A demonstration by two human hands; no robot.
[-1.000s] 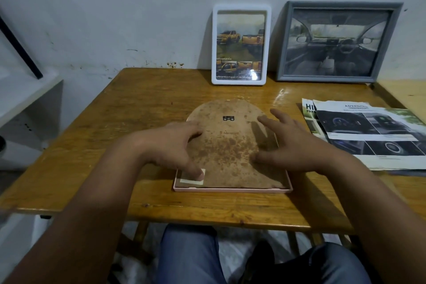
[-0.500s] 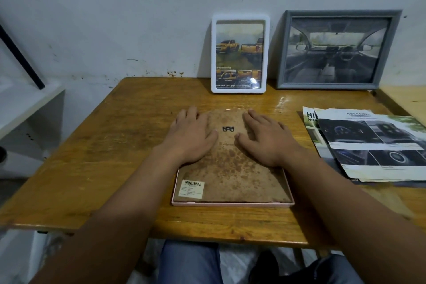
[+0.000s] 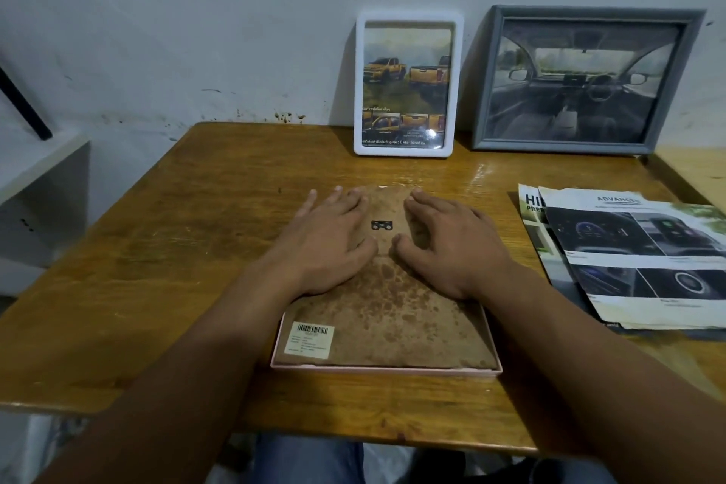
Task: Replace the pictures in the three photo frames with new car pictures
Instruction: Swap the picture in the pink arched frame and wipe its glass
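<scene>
- Pressing flat on the brown backing board [image 3: 387,310], our left hand [image 3: 328,244] and right hand [image 3: 451,248] lie side by side at the centre of the frame, fingers straight and spread, gripping nothing.
- We see the board sitting inside a pink frame [image 3: 387,369], which lies face down on the wooden worktop [image 3: 176,248]; a small black hanger clip [image 3: 382,225] shows between our two hands.
- A barcode sticker [image 3: 310,340] sits at the lower left corner of the board.
- At the upper centre, a white frame [image 3: 408,84] holding a picture of yellow pickup trucks leans upright against the wall.
- Just to its right, a grey frame [image 3: 585,79] shows a car interior.
- At the right edge, car brochure pages [image 3: 636,255] lie overlapping on the worktop.
</scene>
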